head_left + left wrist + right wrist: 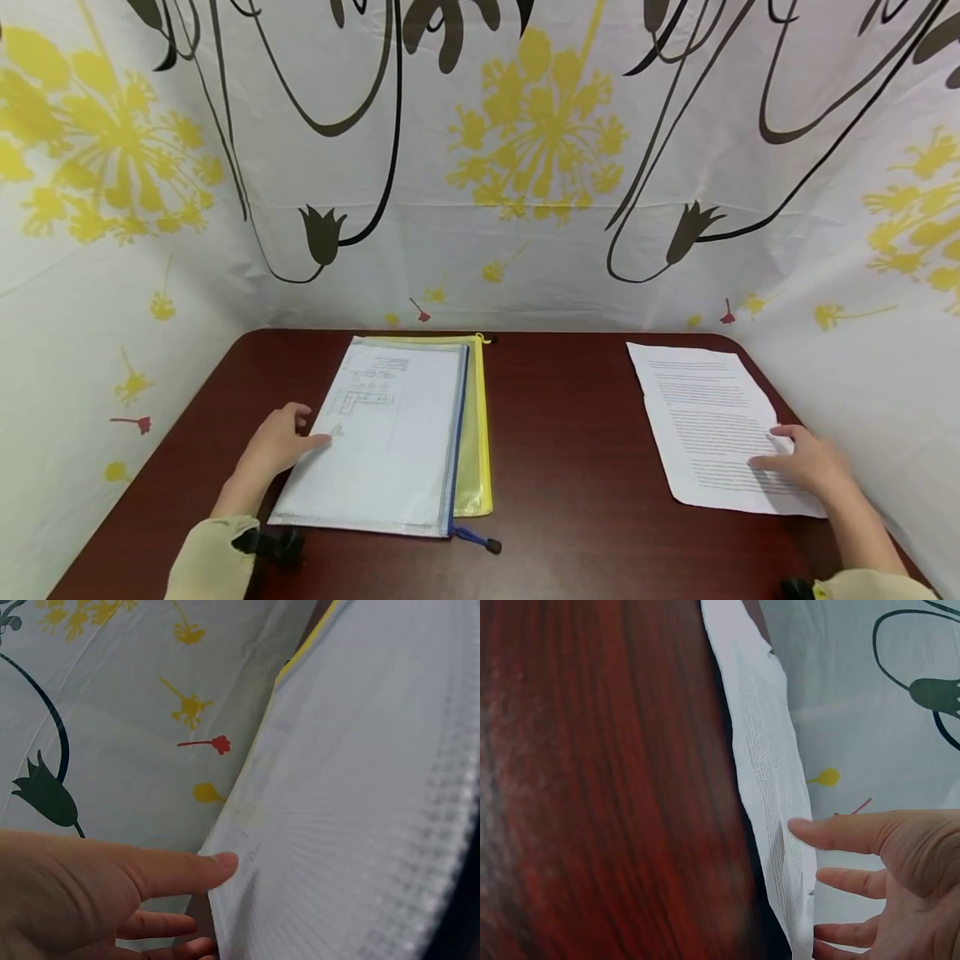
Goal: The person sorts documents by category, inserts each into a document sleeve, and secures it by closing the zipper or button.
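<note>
Across the dark reddish surface [558,433]: paperwork lying left and right, well apart, a hand at each outer edge.
Left hand [276,443]: loosely spread, right at the left edge of the clear pouch [375,496], thumb laid out over the top, fingers just off the side; no firm hold to be seen, and hard to tell whether tucked under at the tips.
Clear pouch: lying flat, blue along the right edge, blue cord [471,536] trailing off the near corner; showing a white sheet with line drawings [367,400].
Yellow pouch [476,467]: lying beneath, poking out along the right and far sides.
Right hand [810,462]: also relaxed, wide between thumb and fingers; over at the right edge of the printed sheet [705,433], thumb touching the page, no grip visible.
Printed sheet: flat at far right, covered in lines of text, a little wavy down the left side.
Sleeves [213,558]: pale, in at both lower corners.
Backdrop [555,275]: white, flowered in yellow and grey.
</note>
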The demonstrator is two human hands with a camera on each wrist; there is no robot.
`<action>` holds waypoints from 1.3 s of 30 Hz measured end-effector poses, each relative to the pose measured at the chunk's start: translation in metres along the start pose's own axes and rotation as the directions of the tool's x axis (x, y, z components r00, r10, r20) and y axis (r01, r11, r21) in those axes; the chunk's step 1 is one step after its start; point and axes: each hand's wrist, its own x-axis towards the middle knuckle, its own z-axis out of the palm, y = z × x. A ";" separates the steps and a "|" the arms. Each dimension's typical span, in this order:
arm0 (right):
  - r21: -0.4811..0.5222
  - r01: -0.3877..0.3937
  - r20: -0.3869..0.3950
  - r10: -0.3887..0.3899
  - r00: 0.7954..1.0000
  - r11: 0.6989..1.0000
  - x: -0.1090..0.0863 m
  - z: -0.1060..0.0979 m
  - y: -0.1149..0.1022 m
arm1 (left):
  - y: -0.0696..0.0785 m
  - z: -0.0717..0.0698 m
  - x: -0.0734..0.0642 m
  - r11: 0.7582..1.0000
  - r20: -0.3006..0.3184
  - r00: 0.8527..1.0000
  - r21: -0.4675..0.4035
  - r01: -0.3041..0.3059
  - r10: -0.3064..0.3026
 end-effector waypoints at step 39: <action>-0.013 -0.019 0.034 0.019 0.999 1.000 -0.007 0.005 -0.005 | -0.064 -0.069 -0.009 0.983 -0.177 0.967 -0.003 0.184 -0.181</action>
